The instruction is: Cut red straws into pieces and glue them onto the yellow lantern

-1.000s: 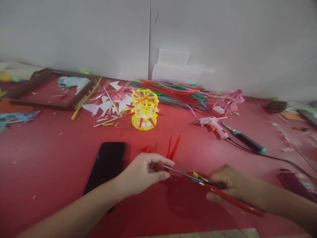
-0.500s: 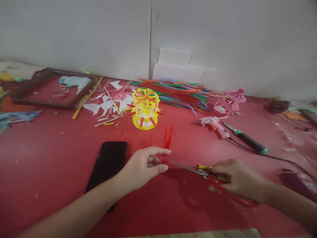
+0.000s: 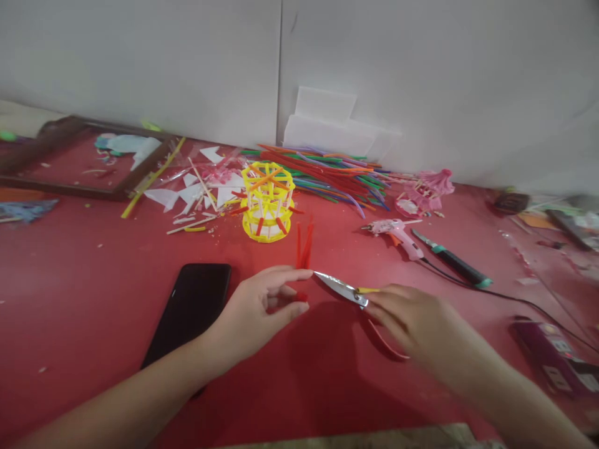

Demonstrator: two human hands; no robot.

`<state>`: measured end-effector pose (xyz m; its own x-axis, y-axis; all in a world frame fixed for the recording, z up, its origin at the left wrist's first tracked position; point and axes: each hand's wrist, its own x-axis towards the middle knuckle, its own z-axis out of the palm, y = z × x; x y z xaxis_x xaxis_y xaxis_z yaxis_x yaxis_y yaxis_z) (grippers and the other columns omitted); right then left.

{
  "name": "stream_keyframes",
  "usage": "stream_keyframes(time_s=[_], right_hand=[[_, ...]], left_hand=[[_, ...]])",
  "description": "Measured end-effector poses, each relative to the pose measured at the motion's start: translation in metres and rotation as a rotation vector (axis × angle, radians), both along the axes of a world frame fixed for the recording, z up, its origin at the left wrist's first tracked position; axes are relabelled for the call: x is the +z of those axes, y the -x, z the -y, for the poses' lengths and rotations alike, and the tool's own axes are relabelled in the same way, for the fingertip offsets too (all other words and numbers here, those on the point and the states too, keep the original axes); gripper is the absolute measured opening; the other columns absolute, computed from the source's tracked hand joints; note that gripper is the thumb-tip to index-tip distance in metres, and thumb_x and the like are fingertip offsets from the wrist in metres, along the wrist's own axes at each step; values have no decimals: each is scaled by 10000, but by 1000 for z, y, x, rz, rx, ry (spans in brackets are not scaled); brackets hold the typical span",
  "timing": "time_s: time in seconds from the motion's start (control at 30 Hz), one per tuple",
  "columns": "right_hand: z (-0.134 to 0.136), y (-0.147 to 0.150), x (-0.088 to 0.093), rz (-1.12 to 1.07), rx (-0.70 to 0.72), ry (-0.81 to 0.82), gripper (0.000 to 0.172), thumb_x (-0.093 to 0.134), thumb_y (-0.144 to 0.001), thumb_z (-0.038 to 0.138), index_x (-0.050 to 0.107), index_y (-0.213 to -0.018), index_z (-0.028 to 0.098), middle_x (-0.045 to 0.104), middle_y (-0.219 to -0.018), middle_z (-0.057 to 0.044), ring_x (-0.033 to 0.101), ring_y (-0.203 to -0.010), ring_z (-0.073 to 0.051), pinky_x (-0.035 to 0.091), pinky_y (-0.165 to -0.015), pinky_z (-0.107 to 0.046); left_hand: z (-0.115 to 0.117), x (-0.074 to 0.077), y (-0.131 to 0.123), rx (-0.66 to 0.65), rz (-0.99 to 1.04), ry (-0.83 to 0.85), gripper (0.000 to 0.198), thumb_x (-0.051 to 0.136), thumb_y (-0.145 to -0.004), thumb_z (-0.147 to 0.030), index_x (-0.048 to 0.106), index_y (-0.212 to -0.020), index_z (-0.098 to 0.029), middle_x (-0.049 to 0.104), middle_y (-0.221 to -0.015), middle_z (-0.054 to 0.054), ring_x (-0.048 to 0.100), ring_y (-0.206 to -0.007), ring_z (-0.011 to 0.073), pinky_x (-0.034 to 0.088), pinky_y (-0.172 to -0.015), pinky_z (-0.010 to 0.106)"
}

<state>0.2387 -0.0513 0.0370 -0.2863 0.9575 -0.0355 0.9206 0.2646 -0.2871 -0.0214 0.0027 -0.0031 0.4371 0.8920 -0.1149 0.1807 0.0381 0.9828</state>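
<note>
My left hand [image 3: 262, 305] is closed in a loose pinch around red pipe cleaners [image 3: 306, 246], whose ends stick up past the fingertips. Scissors [image 3: 341, 288] with red handles are gripped in my right hand [image 3: 412, 321], their blades together and the tips close to my left index finger. A short yellow piece [image 3: 367, 290] also shows at the right fingers, its far end hidden by the hand. Beyond both hands stands a small round yellow frame [image 3: 267, 202] with red and orange pipe cleaner pieces and pale sticks in it.
A black phone [image 3: 187, 312] lies beside my left forearm. To the right are a pink glue gun [image 3: 397, 236] with its cord and a craft knife [image 3: 452, 259]. Coloured pipe cleaners [image 3: 322, 174], paper scraps [image 3: 187, 196] and a wooden frame [image 3: 65, 187] line the back.
The scissors have swung up to a steeper angle, with their tips beside my left index fingertip. My right hand has moved left and turned over. The view has shifted slightly.
</note>
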Motion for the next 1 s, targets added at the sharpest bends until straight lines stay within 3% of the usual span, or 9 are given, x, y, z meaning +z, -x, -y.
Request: stream_keyframes(time_s=[0.07,0.17,0.37,0.6,0.83,1.0], right_hand=[[-9,31,1,-247,-55,88,208,525,-946,275,731,-961,260,746,-914,-29,694,-789,-168,526,-717,-273],[-21,67,-16,-573,-106,204,170,619,-890,351,736,-884,228,726,-804,-20,666,-672,-155,505,-600,-254],[-27,80,-59,-1140,-192,304,222,740,-791,425,752,-877,221,670,-763,-13,628,-609,-138,528,-569,-273],[-28,78,-59,-1262,-194,311,185,762,-777,391,735,-754,210,591,-707,20,558,-499,-79,481,-464,-222],[-28,78,-60,-1258,-193,339,231,710,-825,413,676,-764,193,586,-719,26,547,-495,-73,469,-471,-220],[-26,79,-58,-1259,-228,260,238,598,-912,424,580,-820,205,580,-723,20,540,-539,-91,472,-527,-239]], left_hand=[[0,0,1,-15,16,-71,378,694,-783,-201,700,-1153,-281,659,-1103,24,674,-824,98,584,-793,217],[-2,0,2,-21,-1,-174,371,653,-794,-125,708,-1135,-262,674,-1058,26,691,-818,105,589,-764,205],[-4,-1,5,-35,-73,-245,407,596,-824,-68,665,-1192,-227,664,-1130,54,718,-838,115,606,-778,227],[0,0,4,-55,-34,-230,412,590,-837,-66,653,-1199,-251,644,-1165,35,721,-879,101,600,-795,195],[0,1,3,-45,21,-121,381,623,-836,-114,658,-1187,-258,628,-1109,22,719,-856,99,601,-764,183],[-3,0,5,20,-59,-154,383,651,-835,-172,649,-1206,-266,650,-1104,29,705,-858,120,609,-795,232]])
